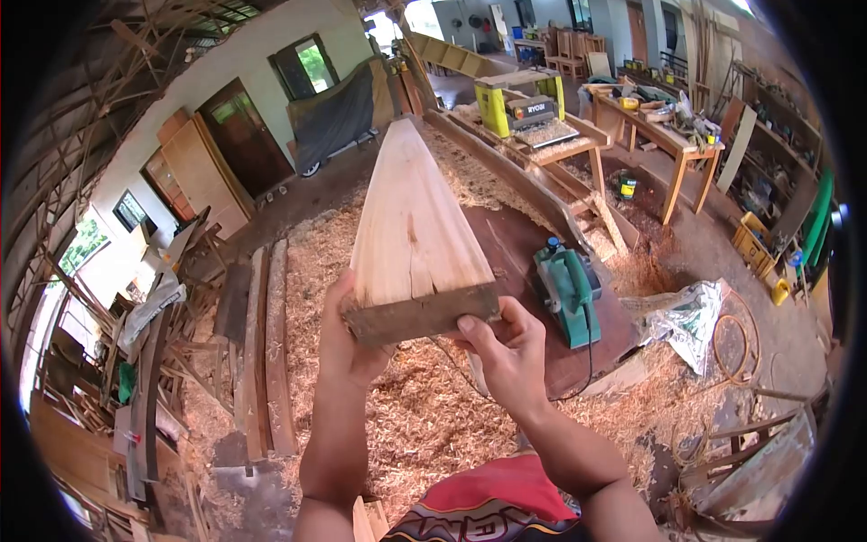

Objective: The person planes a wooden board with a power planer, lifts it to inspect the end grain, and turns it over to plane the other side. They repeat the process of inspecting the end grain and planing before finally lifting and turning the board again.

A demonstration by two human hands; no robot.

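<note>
A thick wooden plank (417,217) stretches away from me, its pale top face smooth and its near end dark and rough. Small cracks show in the top face close to that end. My left hand (348,330) grips the plank's near left corner, with some fingers hidden underneath. At the near right corner, my right hand (506,343) is closed on the plank, thumb pressed against the end face. Just right of the plank, a green electric hand planer (567,294) rests on a brown board (515,244), its dark cord running toward me.
Wood shavings (415,397) cover the floor. A yellow-green thickness planer (519,104) stands on a wooden stand ahead. Long boards (262,352) lie at left. A cluttered workbench (668,135), a small can (628,186), silver foil sheeting (691,321) and a coiled hose (736,348) are at right.
</note>
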